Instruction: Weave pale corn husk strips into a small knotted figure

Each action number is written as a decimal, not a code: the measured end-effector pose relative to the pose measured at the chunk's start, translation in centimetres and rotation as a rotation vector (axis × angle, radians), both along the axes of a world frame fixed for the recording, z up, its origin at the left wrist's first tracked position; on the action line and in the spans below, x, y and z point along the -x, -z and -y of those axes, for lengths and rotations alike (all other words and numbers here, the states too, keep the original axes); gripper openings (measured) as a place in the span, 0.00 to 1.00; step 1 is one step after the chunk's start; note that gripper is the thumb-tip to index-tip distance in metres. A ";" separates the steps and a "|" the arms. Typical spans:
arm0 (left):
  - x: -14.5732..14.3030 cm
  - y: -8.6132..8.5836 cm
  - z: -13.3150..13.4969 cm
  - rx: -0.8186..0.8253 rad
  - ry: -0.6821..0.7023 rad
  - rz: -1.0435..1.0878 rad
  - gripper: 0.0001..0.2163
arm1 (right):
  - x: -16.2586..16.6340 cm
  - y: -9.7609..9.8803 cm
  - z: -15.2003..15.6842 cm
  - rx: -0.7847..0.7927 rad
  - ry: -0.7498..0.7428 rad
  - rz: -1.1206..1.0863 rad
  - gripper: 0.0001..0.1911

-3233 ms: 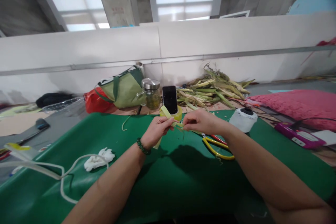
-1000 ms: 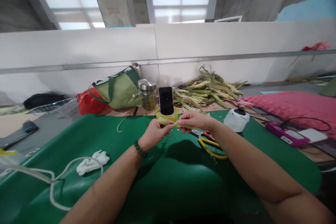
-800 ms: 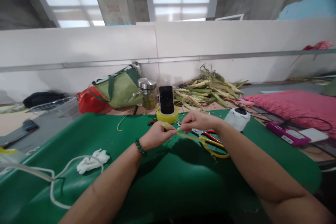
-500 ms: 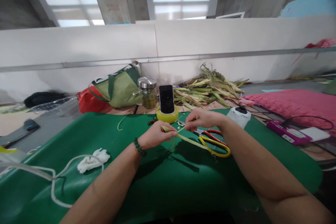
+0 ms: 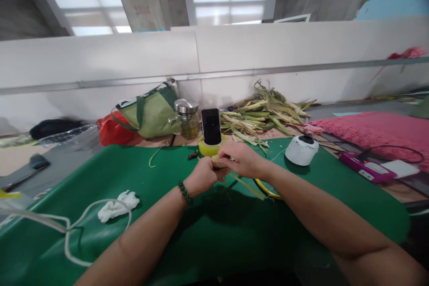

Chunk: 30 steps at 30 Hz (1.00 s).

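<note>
My left hand (image 5: 203, 175) and my right hand (image 5: 241, 160) meet above the green mat (image 5: 140, 174), both pinched on a pale yellow-green leaf strip (image 5: 247, 185). The strip's loose end trails down to the right onto the mat. My left wrist wears a dark green bead bracelet (image 5: 184, 192). Yellow-handled scissors (image 5: 264, 189) lie just behind my right wrist, mostly hidden by it. A black phone (image 5: 211, 126) stands upright in a yellow holder (image 5: 205, 148) right behind my hands.
A heap of green and dry leaves (image 5: 264, 114) lies at the back. Beside it stand a glass jar (image 5: 187, 119), a green bag (image 5: 147, 114) and a red bag (image 5: 110, 129). A white spool (image 5: 301, 149) sits right, white cord (image 5: 67, 228) and cloth (image 5: 117, 200) left, pink cushion (image 5: 375, 132) far right.
My hands have drawn together, the right one moving left and down to meet the left over the strip. The scissors are now mostly covered by my right wrist.
</note>
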<state>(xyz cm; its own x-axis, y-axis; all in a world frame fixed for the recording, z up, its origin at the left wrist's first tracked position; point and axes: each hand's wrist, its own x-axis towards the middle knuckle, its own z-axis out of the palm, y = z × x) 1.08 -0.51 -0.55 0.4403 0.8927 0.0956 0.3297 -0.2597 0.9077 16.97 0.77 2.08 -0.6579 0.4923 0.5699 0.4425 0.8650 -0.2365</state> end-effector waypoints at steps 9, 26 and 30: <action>-0.5 1.1 -0.6 -0.187 -0.069 -0.144 0.09 | 0.1 -0.2 0.8 -0.001 -0.090 -0.024 0.10; 0.3 0.2 -0.9 -0.178 -0.109 -0.002 0.04 | 0.0 0.1 -0.4 0.232 0.107 0.002 0.09; 0.5 -0.3 -0.8 -0.061 -0.068 0.074 0.05 | -0.1 0.5 -1.1 0.261 0.080 -0.007 0.14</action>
<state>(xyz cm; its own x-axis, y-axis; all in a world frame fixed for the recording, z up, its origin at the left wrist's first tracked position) 0.58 0.28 -0.26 0.3684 0.9119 0.1810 0.2810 -0.2949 0.9133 17.11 1.84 1.62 -0.6071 0.6735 0.4217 0.5046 0.7367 -0.4502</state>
